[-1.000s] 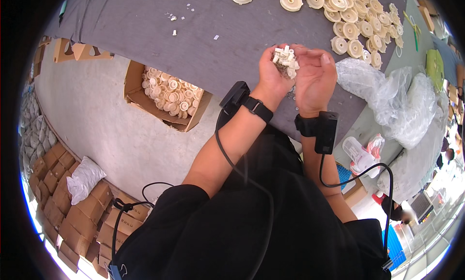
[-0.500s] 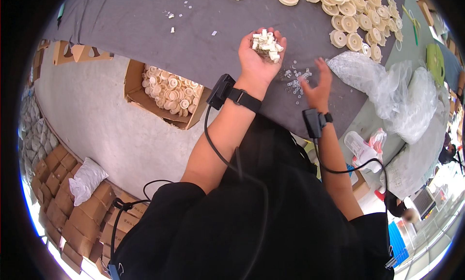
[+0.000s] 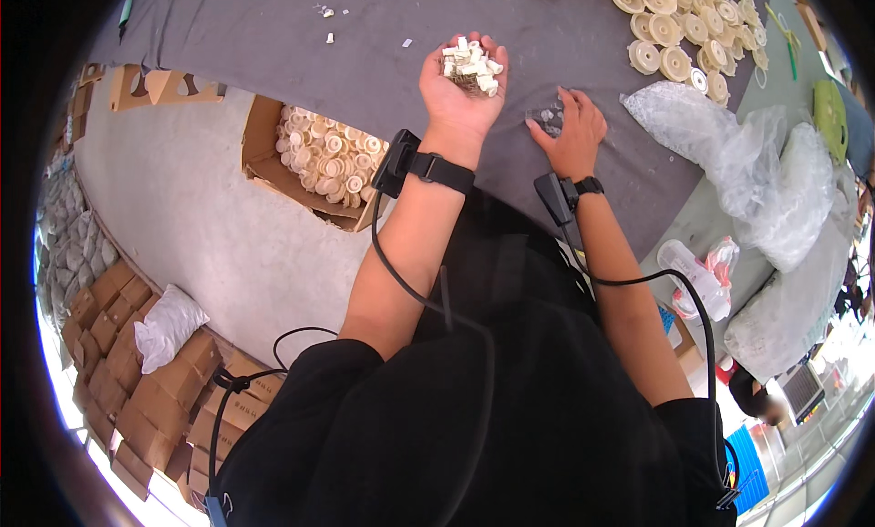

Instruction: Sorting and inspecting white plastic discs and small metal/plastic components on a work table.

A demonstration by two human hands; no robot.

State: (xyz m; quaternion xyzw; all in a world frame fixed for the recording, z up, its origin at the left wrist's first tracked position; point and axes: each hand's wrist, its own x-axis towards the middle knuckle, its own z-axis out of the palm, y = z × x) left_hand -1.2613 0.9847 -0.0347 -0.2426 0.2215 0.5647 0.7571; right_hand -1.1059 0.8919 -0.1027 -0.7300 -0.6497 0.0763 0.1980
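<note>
Cupping a heap of small cream-white plastic parts, the left hand is held palm-up above the grey table cover, fingers curled into a shallow bowl around the pile. The right hand is pressed flat on the cover just beside it, fingers spread narrowly over a few small clear pieces; nothing is seen to be gripped in it.

The parts are judged to be light, rigid and smooth, so the pile is likely to shift and spill if the palm is tilted; some pieces sit high at the fingertips, near the edge of the cup. Such loose pieces are best taken hold of either as a scooped handful kept level, or singly by a pinch across the short sides. They are probably not fragile, though too small for their exact shape to be told.

A few stray white bits lie scattered on the cover farther up. Cream round discs are spread at the table's upper right, and more of them fill an open cardboard box on the floor to the left. Crumpled clear plastic bags lie to the right of the right hand, well apart from the handful.
</note>
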